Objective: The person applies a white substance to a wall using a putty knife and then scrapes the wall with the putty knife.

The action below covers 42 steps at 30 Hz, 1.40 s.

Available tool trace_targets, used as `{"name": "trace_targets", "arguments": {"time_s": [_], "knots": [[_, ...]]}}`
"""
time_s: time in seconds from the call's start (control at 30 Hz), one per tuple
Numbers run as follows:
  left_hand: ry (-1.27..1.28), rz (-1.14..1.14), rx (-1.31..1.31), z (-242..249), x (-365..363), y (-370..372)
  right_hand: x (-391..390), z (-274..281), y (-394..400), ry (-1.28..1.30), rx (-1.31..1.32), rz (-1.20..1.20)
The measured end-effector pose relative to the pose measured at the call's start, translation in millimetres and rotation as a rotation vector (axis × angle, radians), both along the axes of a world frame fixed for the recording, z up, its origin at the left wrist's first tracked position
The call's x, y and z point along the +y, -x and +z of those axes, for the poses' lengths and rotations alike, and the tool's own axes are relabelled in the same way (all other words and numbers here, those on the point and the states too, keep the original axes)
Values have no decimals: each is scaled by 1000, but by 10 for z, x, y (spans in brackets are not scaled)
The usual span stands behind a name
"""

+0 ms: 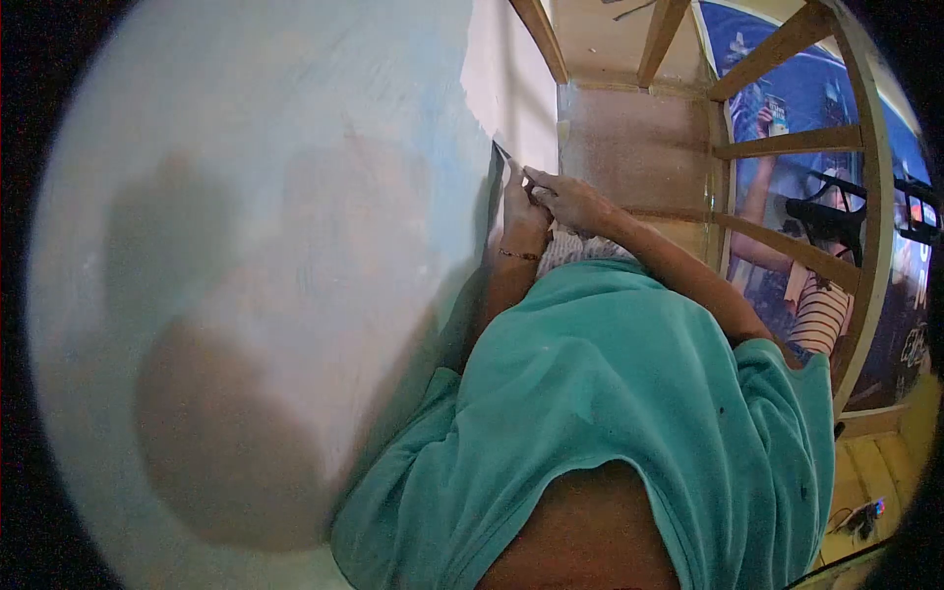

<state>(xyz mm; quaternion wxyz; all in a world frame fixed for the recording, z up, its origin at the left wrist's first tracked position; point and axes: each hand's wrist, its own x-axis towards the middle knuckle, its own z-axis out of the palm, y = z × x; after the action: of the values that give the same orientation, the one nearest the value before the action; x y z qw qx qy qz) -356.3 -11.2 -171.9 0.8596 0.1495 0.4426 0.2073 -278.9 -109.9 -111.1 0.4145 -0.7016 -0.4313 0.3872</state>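
Note:
A thin dark blade, seen nearly edge-on like a putty knife [501, 150], touches the wall [285, 236] where a pale blue-grey coat meets a whiter patch [526, 88]. My left hand [525, 208], with a beaded bracelet at the wrist, is closed on it, fingers stretched toward the blade. Against it, my right hand [578, 204] is closed around what looks like the dark handle end. Much of the handle is hidden by the fingers. Both hands have pale dust or paste on them.
Wooden framing [855, 197] with crossbars stands on my right. Behind it hangs a blue printed banner [777, 59], with a person in a striped garment [821, 310] and a black bracket-like object [831, 218]. Cables [855, 521] lie at lower right.

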Motion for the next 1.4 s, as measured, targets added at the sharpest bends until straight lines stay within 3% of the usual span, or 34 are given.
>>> {"name": "trace_targets", "arguments": {"time_s": [0.1, 0.2, 0.3, 0.4, 0.5, 0.7, 0.8, 0.9, 1.13, 1.2, 1.4], "knots": [[-77, 7, 73, 90, -42, 29, -11, -45, 51, -75, 88, -27], [-25, 20, 62, 107, -48, 11, -57, 398, -17, 357, 331, -12], [47, 31, 25, 135, -47, 19, -147, 247, 63, 111, -19, -31], [94, 46, -10, 130, -52, -18, -179, 221, 77, -18, -179, -12], [119, 55, -33, 129, -43, -35, -112, 301, 80, 119, -156, 17], [155, 50, -72, 140, -48, -55, -65, 342, 60, 160, -225, 22], [118, 128, -12, 254, -65, -117, -69, 251, 83, 6, -236, -4], [140, 130, -60, 380, -127, -143, -84, 364, 27, 120, -199, 35], [-48, 28, -49, 285, -106, -108, -40, 167, 60, 107, -289, 19], [12, 43, -57, 267, -99, -98, -71, 134, 84, 14, -317, -29], [159, 96, 21, 481, -136, -157, -91, 261, 69, 167, -228, -8]]}}
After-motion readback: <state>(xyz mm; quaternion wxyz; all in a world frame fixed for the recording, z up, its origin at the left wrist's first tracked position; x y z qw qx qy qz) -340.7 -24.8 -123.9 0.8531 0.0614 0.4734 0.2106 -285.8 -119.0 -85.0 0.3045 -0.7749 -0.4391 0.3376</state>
